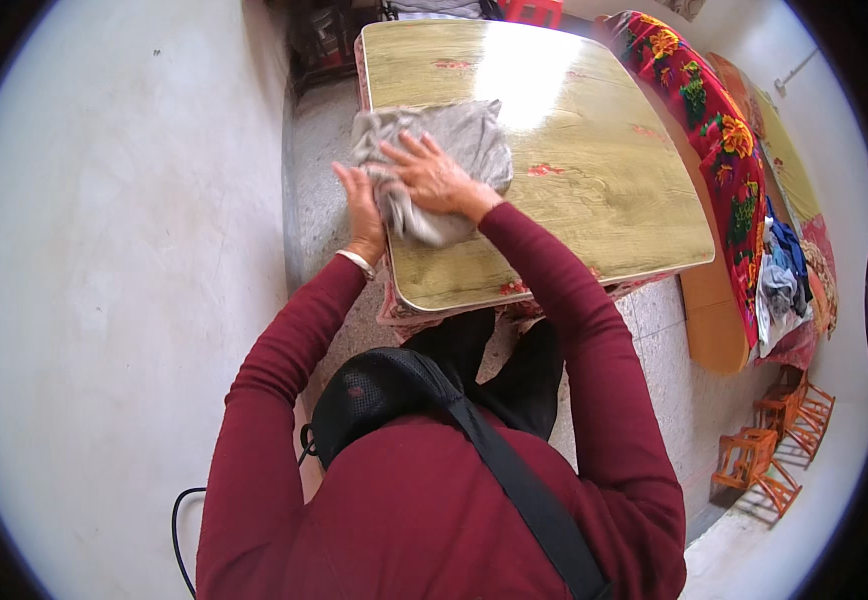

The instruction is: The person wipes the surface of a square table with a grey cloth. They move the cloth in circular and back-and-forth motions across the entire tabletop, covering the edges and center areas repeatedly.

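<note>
A crumpled grey cloth (pixel 469 150) is spread over the near-left part of a table (pixel 604 170) whose top has a yellowish wood-grain pattern with red flowers. My right hand (pixel 432 180) lies flat on the cloth, fingers spread and pressing down. At the table's left edge is my left hand (pixel 361 212), its fingers stretched out against the side of the cloth. A pale bracelet (pixel 356 263) circles my left wrist. Folds of cloth bunch up between the two hands, slightly blurred.
A white wall (pixel 154 220) rises close on the left. Along the right runs a wooden bench (pixel 711 320) with a red floral cover (pixel 732 180) and a pile of clothes (pixel 782 275). Small wooden stools (pixel 747 458) stand at the lower right. A red plastic stool (pixel 534 10) is beyond the table.
</note>
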A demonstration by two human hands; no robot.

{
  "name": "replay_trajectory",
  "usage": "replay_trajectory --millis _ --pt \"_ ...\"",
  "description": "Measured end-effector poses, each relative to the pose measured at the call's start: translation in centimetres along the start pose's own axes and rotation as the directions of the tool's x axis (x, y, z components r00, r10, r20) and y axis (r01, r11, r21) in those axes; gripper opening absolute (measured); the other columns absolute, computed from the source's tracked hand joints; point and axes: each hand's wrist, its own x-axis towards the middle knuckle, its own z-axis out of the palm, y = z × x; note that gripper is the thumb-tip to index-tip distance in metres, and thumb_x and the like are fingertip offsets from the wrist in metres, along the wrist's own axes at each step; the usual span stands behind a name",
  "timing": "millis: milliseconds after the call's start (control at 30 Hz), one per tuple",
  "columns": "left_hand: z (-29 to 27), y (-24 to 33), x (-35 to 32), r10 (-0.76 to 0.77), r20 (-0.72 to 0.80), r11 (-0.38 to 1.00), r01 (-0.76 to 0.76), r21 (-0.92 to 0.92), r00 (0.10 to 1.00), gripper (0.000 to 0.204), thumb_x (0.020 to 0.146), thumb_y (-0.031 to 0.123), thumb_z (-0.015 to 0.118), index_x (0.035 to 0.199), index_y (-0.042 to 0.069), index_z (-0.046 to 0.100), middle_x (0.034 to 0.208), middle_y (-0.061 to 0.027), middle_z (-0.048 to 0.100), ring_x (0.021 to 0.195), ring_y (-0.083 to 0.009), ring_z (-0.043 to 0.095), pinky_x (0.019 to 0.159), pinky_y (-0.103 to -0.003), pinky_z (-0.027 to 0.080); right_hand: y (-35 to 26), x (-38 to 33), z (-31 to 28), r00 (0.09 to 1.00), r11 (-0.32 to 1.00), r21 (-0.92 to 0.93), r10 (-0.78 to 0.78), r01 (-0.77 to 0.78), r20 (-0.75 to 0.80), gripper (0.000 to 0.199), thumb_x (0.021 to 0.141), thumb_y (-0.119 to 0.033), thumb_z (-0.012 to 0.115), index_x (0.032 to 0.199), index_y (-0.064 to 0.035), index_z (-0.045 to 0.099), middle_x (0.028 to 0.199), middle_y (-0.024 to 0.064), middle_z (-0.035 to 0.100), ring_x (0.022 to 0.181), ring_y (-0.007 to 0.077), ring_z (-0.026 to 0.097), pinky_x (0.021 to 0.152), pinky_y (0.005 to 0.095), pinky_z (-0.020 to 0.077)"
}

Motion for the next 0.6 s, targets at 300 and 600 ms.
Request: replay_trajectory --millis 300,600 --pt "-2.4 0.1 6.0 -0.239 0.148 0.929 0.181 0.322 0.96 0.083 0.089 0.065 0.033 0.146 0.007 0.014 0.142 -0.0236 0.029 0.13 -0.0316 0.033 0.107 -0.039 0.025 -7.7 -11.9 -6.7 0.993 0.962 0.272 -0.046 0.014 0.112 0.049 0.091 -0.034 0.045 0.138 -0.0211 0.041 0.148 0.005 0.028 0.139 0.0282 0.018 0.114 0.0461 0.0105" --pt "0.5 -2.1 6.8 0.132 0.147 0.626 -0.198 0.754 0.98 0.057 0.091 0.026 0.054 0.127 -0.01 0.03 0.124 -0.031 0.046 0.118 -0.0395 0.045 0.099 -0.039 0.035 5.3 -23.0 -8.7 0.81 0.811 -0.038 0.585 -0.583 0.054 0.051 0.092 -0.045 0.042 0.138 -0.0226 0.041 0.148 0.007 0.028 0.138 0.0313 0.021 0.113 0.0458 0.0113"
